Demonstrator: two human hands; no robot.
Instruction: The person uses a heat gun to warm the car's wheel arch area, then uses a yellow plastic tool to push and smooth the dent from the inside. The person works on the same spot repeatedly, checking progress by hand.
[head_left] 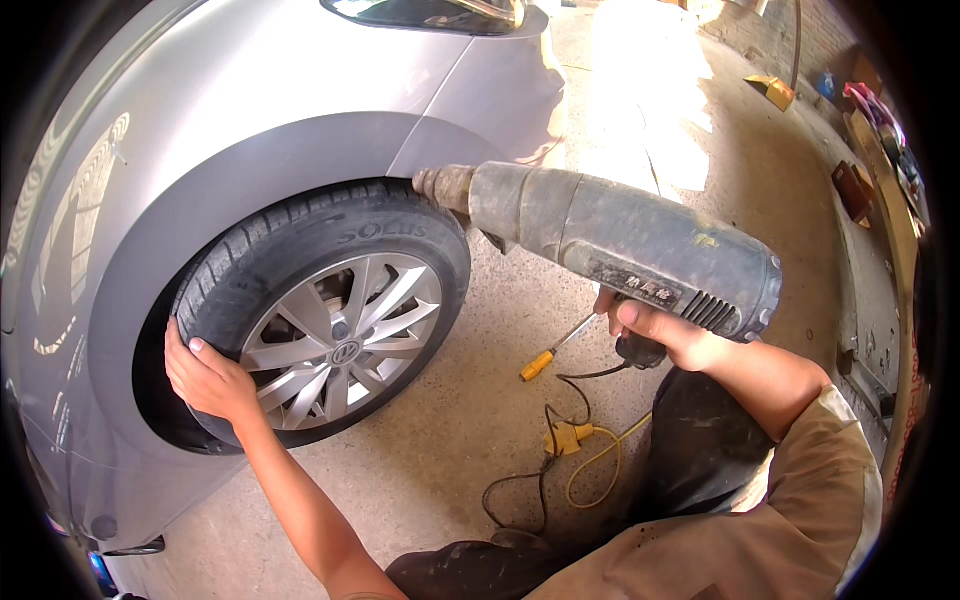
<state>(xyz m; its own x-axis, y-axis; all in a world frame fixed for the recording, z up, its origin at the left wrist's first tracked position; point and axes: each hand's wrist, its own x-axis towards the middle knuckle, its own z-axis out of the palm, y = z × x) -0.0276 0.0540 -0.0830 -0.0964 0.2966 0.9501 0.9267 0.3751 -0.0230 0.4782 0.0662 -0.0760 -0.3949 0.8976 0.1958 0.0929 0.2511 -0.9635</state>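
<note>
My right hand [665, 330] is closed around the handle of a worn grey heat gun [620, 235]. The gun lies across the view, its metal nozzle pointing left, in front of the wheel arch and the tire's upper right in this view. Part of the grip is hidden by my fingers. My left hand [208, 375] grips the left edge of the black tire [330, 235], fingers over the tread and thumb by the sidewall. A silver spoked wheel rim [345, 350] sits inside the tire, mounted on a silver-grey car [300, 70].
On the concrete floor lie a screwdriver with a yellow handle [538, 366], a yellow socket block [568, 438] and loose black and yellow cables. My bent leg [690, 450] is beside the cables. At the far right, a brown box [853, 193] stands near cluttered boards.
</note>
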